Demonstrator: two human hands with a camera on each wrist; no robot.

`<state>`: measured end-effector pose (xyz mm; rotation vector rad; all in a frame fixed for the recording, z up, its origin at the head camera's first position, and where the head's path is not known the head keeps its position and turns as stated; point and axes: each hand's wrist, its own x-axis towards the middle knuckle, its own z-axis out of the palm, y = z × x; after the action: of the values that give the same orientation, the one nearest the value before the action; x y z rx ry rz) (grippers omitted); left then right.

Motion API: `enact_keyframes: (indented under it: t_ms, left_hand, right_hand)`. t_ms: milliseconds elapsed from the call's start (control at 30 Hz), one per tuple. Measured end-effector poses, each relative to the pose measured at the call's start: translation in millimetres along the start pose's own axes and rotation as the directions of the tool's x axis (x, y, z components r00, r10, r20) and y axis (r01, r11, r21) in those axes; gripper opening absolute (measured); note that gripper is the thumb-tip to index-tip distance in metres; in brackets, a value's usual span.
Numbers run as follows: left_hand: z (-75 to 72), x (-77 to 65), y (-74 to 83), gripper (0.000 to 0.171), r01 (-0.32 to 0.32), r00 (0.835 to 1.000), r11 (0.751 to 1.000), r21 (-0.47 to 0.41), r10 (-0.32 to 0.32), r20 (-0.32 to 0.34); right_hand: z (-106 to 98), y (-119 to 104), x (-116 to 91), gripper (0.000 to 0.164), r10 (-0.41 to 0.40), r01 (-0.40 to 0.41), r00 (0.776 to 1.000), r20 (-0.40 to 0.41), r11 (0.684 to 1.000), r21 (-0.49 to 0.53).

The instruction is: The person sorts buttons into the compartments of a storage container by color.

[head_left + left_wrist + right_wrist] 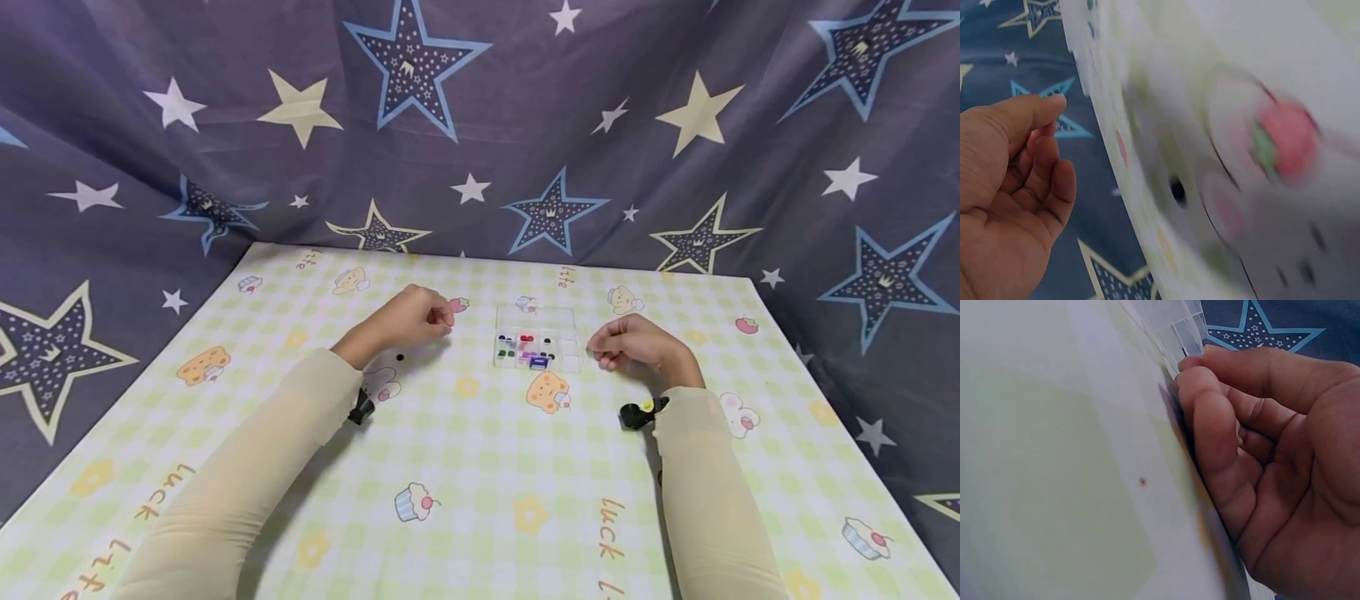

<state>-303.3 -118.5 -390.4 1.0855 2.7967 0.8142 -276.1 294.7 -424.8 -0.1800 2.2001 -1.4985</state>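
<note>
A clear plastic compartment box (570,357) stands on the table with its transparent lid (536,317) laid open toward the back. Small green, red, blue, pink and dark pieces sit in its compartments, and a blue-purple piece (538,363) shows at its front. My left hand (411,317) hovers left of the box, fingers loosely curled, nothing seen in them. Below it a small black bead (400,357) lies on the cloth. My right hand (633,342) is beside the box's right side, its fingers curled loosely and fingertips near the box edge; no object shows between them.
A green-and-white checked cloth (450,450) with printed cartoons covers the table. Behind the table's far edge hangs a dark curtain (510,150) with stars. Each wrist carries a black camera, the right one (637,415) close over the cloth.
</note>
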Motion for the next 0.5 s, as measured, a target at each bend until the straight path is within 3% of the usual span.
enact_keyframes:
  t_ms: [267, 500]
  left_hand:
    - [-18.6, -31.7, -28.6, 0.006, 0.075, 0.989, 0.996, 0.046, -0.080, 0.122]
    - [-21.0, -47.0, -49.6, 0.006, 0.110, 0.969, 0.994, -0.003, -0.107, 0.225]
  right_hand:
    - [0, 0, 0, 0.028, -0.003, 0.003, 1.000, 0.004, 1.000, 0.005]
    - [1, 0, 0, 0.028, -0.001, 0.001, 1.000, -0.006, 1.000, 0.004]
